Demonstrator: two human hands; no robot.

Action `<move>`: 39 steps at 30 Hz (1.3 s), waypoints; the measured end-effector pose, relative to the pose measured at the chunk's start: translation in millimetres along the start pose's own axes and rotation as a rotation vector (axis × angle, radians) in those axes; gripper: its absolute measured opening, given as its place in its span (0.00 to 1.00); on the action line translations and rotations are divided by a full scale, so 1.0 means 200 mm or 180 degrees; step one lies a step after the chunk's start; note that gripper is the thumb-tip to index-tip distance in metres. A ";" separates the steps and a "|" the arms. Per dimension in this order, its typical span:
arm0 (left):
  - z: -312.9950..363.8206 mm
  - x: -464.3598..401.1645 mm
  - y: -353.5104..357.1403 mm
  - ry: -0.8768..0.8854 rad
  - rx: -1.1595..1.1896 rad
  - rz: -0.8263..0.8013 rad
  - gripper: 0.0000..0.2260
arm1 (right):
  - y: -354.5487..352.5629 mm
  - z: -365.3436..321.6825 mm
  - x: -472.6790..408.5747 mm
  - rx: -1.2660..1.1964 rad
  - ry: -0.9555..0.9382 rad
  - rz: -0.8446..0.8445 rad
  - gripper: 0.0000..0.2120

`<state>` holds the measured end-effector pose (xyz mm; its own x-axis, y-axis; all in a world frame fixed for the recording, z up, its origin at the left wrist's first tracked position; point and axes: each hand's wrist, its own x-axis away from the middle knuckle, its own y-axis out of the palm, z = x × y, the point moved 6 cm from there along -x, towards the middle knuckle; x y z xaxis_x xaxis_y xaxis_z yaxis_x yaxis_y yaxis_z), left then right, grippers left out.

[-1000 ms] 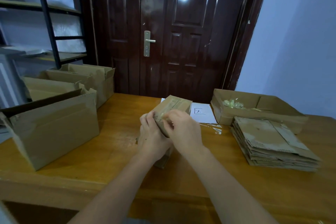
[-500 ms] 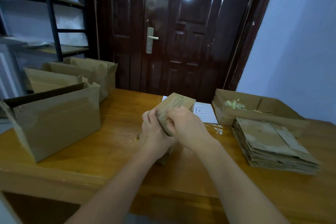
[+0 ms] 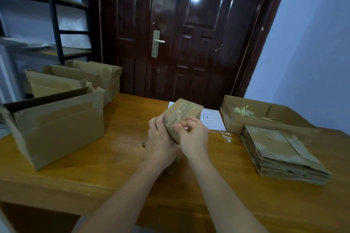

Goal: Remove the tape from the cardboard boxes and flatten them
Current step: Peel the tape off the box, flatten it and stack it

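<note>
Resting between both hands: box (image 3: pixel 186 112)

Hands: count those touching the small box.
2: the left hand grips the small box at its left side; the right hand pinches its near edge.

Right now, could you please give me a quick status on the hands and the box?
Left hand grips small box from the side. Right hand pinches tape at its near edge. Box still taped, unflattened. Nothing in the way.
</note>
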<state>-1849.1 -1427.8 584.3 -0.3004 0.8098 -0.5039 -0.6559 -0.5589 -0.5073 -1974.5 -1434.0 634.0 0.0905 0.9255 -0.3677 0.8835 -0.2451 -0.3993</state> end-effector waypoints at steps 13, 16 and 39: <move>-0.08 -0.08 -0.01 0.0024 0.0114 -0.0402 0.49 | -0.10 -0.07 -0.11 0.0543 -0.0075 -0.0300 0.06; -0.08 -0.09 -0.01 0.0060 0.0115 -0.0392 0.50 | -0.06 -0.13 -0.09 0.1099 -0.0457 -0.0384 0.06; -0.12 -0.14 0.00 0.0172 0.0244 -0.0764 0.47 | -0.10 -0.09 -0.01 0.0536 -0.1028 -0.0700 0.07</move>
<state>-1823.8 -1453.8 582.0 -0.0937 0.9059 -0.4130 -0.7551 -0.3350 -0.5635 -1984.6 -1426.8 657.8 -0.2641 0.8296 -0.4920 0.7757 -0.1204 -0.6195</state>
